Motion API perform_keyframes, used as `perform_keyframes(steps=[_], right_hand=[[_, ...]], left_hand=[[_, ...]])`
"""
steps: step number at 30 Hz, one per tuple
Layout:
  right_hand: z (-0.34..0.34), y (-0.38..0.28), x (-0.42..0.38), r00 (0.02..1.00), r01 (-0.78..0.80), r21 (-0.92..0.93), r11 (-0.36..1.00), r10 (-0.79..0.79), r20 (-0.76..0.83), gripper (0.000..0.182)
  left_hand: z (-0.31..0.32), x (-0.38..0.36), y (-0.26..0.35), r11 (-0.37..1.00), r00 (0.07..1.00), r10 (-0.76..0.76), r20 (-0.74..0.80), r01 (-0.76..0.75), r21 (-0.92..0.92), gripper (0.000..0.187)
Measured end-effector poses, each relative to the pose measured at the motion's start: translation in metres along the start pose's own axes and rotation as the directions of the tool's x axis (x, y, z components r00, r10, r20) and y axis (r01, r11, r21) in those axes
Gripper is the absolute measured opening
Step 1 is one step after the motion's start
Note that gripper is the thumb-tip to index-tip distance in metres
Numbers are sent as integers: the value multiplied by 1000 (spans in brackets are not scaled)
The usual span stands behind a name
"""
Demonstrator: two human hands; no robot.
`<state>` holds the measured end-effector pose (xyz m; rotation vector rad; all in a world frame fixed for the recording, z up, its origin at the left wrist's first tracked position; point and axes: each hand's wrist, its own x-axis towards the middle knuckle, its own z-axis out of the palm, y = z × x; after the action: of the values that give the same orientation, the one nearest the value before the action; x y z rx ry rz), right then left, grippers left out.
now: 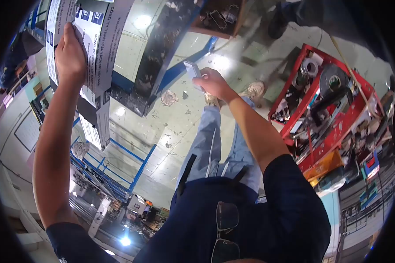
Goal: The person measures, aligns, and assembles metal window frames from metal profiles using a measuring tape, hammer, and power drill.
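Note:
At the upper left, my left hand (pixel 70 57) lies on long profiles (pixel 102 52) wrapped in white printed film, its fingers along their upper face; whether it grips them is hard to tell. Near the middle, my right hand (pixel 213 83) is closed around a small flat light-grey object (pixel 192 72), which sticks out past the fingertips and is held clear of the profiles. Below the right hand are my shoes and jeans.
A dark metal frame with blue legs (pixel 151 57) stands beside the profiles. A red tool cart (pixel 289 94) with tape rolls and tools is at the right. At the top is a box of metal parts (pixel 217 19); another person's dark-clothed leg (pixel 314 15) shows at upper right.

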<state>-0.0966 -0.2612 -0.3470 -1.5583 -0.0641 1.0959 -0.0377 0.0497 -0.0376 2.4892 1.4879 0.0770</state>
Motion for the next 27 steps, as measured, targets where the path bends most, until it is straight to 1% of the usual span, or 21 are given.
perform_keyframes(steps=[2, 3, 4, 5, 6, 7, 8, 10, 12, 13, 14, 15, 16, 17, 18, 20, 21, 22, 23, 24, 27], right_hand=[[-26, -34, -5, 1000, 3, -86, 996, -6, -28, 36], [-38, -51, -6, 960, -146, 270, 952, 202, -193, 33], [-35, -44, -9, 958, -157, 273, 949, 214, -191, 33], [-23, -32, -4, 890, -18, 226, 974, 119, -441, 29], [-14, -9, 5, 888, 236, -335, 912, -342, -307, 27], [-7, -15, 6, 682, 417, -759, 500, -725, -103, 25], [-4, -15, -5, 940, 286, -394, 873, -336, -60, 30], [-8, -18, -2, 998, 54, -130, 990, -57, -18, 36], [-4, 5, 12, 977, 17, 16, 1000, -13, -214, 30], [6, 26, 11, 945, 244, -225, 943, -283, -161, 30], [9, 26, 8, 852, 452, -441, 775, -522, -44, 31], [7, 25, 5, 891, 408, -419, 812, -453, -10, 32], [5, 7, -1, 925, 357, -401, 844, -380, 24, 34], [4, -40, -26, 999, -24, -143, 989, 27, 18, 38], [-6, -75, -38, 1000, -12, -161, 987, 16, 23, 38], [-32, -119, -77, 958, -64, -146, 987, 20, -286, 44], [-44, -130, -90, 952, -14, -248, 969, -63, -300, 43], [-59, -147, -103, 926, 126, -420, 899, -258, -275, 44], [-72, -170, -118, 874, 253, -574, 779, -438, -209, 46], [-83, -195, -133, 820, 292, -721, 628, -552, -149, 46], [-114, -256, -162, 699, 354, -852, 387, -714, -33, 49]], left_hand=[[6, 8, -1, 999, 998, 54, -24, -54, 4, 69], [7, 6, -6, 997, 996, 70, -47, -69, 28, 68], [6, 1, -7, 997, 997, 67, -37, -66, 35, 68], [4, 5, -11, 999, 999, 37, -8, -37, 10, 67], [5, 6, -5, 1000, 1000, 17, -1, -17, -24, 66], [5, 7, 1, 998, 1000, -5, 2, 5, -61, 65], [5, 4, 5, 996, 999, -30, 19, 32, -88, 64], [5, -1, 12, 997, 1000, 0, 9, 1, -76, 64], [3, -3, 11, 999, 999, 31, -36, -31, -12, 64], [2, -6, 11, 1000, 999, 25, -26, -25, -8, 64], [1, -8, 14, 999, 1000, -7, 12, 8, -32, 64], [0, -7, 19, 997, 999, -37, 36, 39, -68, 65], [2, -2, 11, 997, 1000, 7, 29, -5, -77, 64], [6, 1, 4, 996, 997, 70, -29, -71, -47, 64], [8, 9, -4, 997, 996, 80, -35, -80, -20, 64], [6, 7, -4, 999, 999, 33, -1, -33, 19, 65], [7, 4, -2, 1000, 1000, 23, 11, -22, -13, 65], [8, 5, -2, 1000, 1000, 12, -1, -12, 5, 63], [7, 2, 2, 1000, 1000, 1, -14, -1, 24, 62], [5, 0, 4, 998, 1000, -16, -16, 17, 54, 59], [-4, -5, 14, 997, 996, -68, 58, 66, 42, 58]])
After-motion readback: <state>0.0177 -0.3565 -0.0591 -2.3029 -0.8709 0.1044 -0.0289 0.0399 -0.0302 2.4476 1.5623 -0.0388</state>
